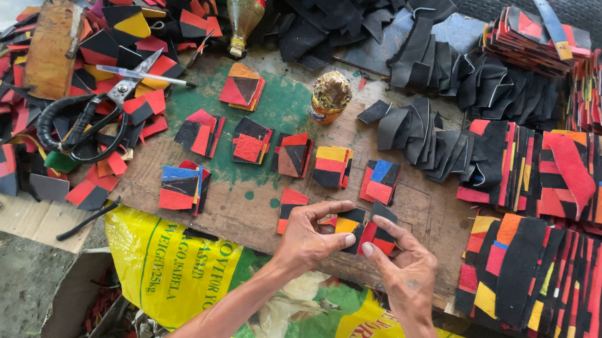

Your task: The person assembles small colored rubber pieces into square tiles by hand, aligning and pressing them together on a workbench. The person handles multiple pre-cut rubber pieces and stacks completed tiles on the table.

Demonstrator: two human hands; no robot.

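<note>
Two hands, one stack of patches.
Left hand [310, 237] & right hand [401, 257] pinch stack [362, 230] w/ fingertips, prob. squaring edges; sorted piles on table [256, 201].

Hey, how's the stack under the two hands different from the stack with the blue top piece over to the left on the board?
The stack under the hands shows black, yellow and red on top; the blue-topped stack shows blue, black and red. The left hand and right hand pinch the first, while the second lies untouched. Both are small squarish patchwork piles on the wooden board.
</note>
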